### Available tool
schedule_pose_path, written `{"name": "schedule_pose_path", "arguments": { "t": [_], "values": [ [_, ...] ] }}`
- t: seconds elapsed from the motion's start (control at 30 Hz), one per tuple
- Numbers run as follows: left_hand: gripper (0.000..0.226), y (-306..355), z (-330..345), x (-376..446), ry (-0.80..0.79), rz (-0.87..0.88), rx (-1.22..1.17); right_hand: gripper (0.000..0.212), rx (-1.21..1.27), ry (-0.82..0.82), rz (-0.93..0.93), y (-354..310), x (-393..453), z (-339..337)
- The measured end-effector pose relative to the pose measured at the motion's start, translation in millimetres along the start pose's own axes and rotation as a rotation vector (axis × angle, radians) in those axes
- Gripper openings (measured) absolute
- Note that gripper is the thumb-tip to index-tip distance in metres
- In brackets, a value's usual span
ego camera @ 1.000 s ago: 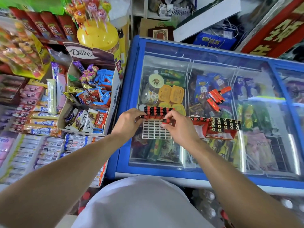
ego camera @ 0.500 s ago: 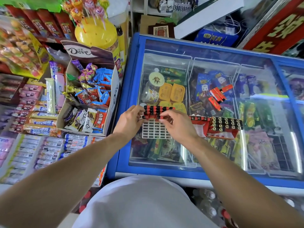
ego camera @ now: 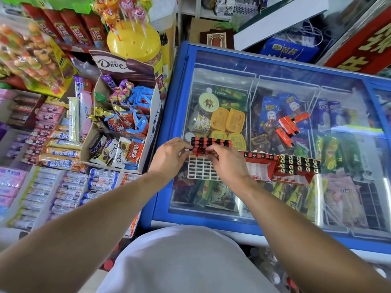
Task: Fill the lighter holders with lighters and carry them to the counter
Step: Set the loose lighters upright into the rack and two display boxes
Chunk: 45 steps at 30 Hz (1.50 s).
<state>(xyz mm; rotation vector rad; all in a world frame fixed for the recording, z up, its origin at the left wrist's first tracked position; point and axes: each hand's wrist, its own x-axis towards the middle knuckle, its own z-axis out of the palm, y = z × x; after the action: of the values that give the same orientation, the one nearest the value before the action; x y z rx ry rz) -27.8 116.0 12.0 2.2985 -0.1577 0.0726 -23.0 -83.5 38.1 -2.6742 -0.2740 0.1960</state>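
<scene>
Item 1: white grid holder (ego camera: 201, 170), flat on the freezer's glass lid (ego camera: 275, 81), near its front-left corner. Far rows filled w/ red-and-black lighters (ego camera: 209, 143); near rows are bare cells.

Item 2: your left hand (ego camera: 169, 158), at the holder's left edge, fingers curled, tips pressed against the left end of the lighter rows. Can't tell if it pinches one lighter or just steadies the block.

Item 3: your right hand (ego camera: 227, 162), over the holder's right half, thumb + fingers pinched on a lighter at the front filled row.

Item 4: red carton (ego camera: 259, 167), just right of the holder, touching your right hand's side; one row of lighters along its far edge.

Item 5: second red carton (ego camera: 296, 173), right of the first, top packed w/ black lighter caps.

Item 6: loose red lighters (ego camera: 291, 125), scattered on the glass, farther back + right, well apart from the holder.

Item 7: Dove box (ego camera: 152, 115) of sweets, left of the freezer.
</scene>
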Motion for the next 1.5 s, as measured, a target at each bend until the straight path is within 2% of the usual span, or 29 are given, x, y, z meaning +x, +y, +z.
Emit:
{"name": "schedule_pose_path", "arguments": {
  "t": [0.2,0.37,0.43,0.5,0.63,0.77,0.9,1.1,1.2,1.3,1.4,1.5],
  "values": [
    [0.023,-3.4,2.3,-4.4,0.007,0.034,0.025,0.019,-0.018,0.102,-0.039,-1.6,-0.3,2.2],
    [0.044,-3.5,0.9,-11.4,0.016,0.126,0.141,0.009,-0.046,0.164,-0.041,-2.9,-1.8,3.8],
    [0.065,-3.8,2.5,-13.0,-0.071,0.196,0.302,0.009,-0.038,0.194,-0.026,-0.9,-4.0,3.6],
    [0.086,-0.4,7.5,-14.4,-0.229,0.261,0.473,0.007,-0.022,0.227,-0.017,2.8,-7.3,1.8],
    [0.104,7.3,22.8,-20.1,-0.407,0.264,0.669,0.005,0.019,0.258,-0.004,14.4,-19.5,-0.2],
    [0.110,12.1,26.7,-20.6,-0.376,0.229,0.636,0.004,0.054,0.320,0.008,29.1,-33.2,-4.8],
    [0.110,21.6,31.8,-16.2,-0.346,0.312,0.632,0.004,0.093,0.383,0.052,46.0,-42.3,-16.8],
    [0.106,45.2,55.8,-6.3,-0.391,0.324,0.665,0.012,0.197,0.460,0.260,95.4,-28.3,-74.7],
    [0.105,52.4,62.8,-8.8,-0.479,0.242,0.713,0.016,0.115,0.386,0.453,133.4,-12.4,-109.4],
    [0.107,48.6,63.3,-11.9,-0.490,0.243,0.747,0.021,0.036,0.196,0.600,161.6,-1.5,-128.3],
    [0.115,41.7,63.8,-11.6,-0.458,0.270,0.711,0.025,0.014,0.028,0.652,185.5,13.4,-129.1],
    [0.115,43.1,63.0,-9.6,-0.486,0.255,0.701,0.020,-0.005,-0.079,0.700,203.9,30.3,-122.4]
  ]
}}
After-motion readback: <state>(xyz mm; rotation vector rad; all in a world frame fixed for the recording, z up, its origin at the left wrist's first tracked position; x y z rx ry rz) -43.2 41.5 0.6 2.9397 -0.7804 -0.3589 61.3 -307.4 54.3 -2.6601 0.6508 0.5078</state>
